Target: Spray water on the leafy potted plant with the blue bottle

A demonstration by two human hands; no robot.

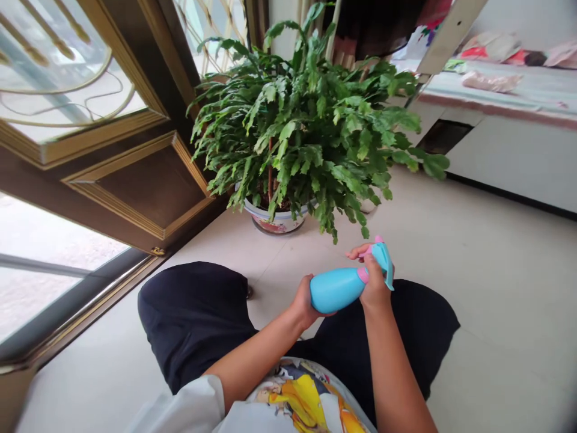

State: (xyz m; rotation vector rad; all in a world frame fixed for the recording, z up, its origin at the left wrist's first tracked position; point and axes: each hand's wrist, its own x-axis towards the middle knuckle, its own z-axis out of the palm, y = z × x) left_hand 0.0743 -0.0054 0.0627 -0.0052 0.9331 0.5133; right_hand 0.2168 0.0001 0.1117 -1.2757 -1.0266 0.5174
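Note:
A light-blue spray bottle (336,289) with a pink collar and a blue trigger head lies almost level above my lap. My left hand (303,302) is closed around its base. My right hand (372,278) is wrapped round the neck and trigger head, a finger stretched over the pink top. The nozzle end points toward a large leafy green potted plant (306,126) in a white patterned pot (277,220) on the floor just ahead.
I am sitting or crouching on a pale tiled floor (487,276), my dark-trousered knees (193,313) below the bottle. A brown wooden door with glass panels (112,150) stands at the left. A low white cabinet or bed edge (518,150) runs along the right.

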